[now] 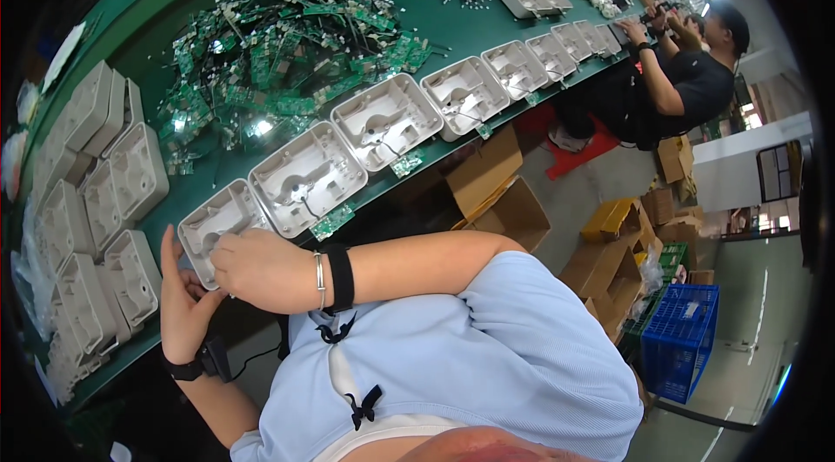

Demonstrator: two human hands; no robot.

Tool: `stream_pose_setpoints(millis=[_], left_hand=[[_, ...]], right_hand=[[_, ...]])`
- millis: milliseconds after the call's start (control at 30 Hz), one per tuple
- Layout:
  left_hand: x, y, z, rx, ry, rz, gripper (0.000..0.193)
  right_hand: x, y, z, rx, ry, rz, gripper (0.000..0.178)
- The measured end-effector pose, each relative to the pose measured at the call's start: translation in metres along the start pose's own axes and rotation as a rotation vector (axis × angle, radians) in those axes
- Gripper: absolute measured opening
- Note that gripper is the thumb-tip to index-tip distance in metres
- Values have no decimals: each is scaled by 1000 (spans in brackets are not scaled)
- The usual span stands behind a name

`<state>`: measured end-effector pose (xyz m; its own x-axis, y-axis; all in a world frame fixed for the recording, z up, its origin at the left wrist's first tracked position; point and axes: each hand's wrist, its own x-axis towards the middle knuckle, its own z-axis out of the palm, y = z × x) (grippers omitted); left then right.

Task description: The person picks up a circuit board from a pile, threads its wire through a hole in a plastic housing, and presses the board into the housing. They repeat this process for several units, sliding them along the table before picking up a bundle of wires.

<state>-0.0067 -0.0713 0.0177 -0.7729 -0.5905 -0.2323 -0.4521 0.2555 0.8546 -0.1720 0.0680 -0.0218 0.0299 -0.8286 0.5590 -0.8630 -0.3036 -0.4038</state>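
At the near edge of the bench, a pale plastic housing [233,217] lies with its hollow side up. My left hand [184,310] is at its left end, the index finger pointing up along the wall and the thumb and other fingers against the near corner. Over the housing's near part, my right hand [261,269] is closed with its fingers curled down; whatever they pinch is hidden. Beside it to the right, another housing [309,175] has a small white part with a wire inside and a green circuit board [333,222] hanging at its near edge.
A row of similar housings [387,121] runs right along the bench edge. Behind them rises a heap of wired circuit boards [287,36]. Stacked housings [130,170] stand at left. A person [687,70] works farther along; cardboard boxes [509,214] and a blue crate [681,340] are at right.
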Motion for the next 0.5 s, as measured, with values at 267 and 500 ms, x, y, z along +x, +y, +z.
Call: stream_pose_setpoints(millis=[267,500], left_hand=[[-1,-11,0,-29,22,70,113],[5,-8,-1,-41,-11,82,111]], right_hand=[[-2,-1,-10,-5,-33,44,12],[-5,5,-19,-56,-12,-11,15]])
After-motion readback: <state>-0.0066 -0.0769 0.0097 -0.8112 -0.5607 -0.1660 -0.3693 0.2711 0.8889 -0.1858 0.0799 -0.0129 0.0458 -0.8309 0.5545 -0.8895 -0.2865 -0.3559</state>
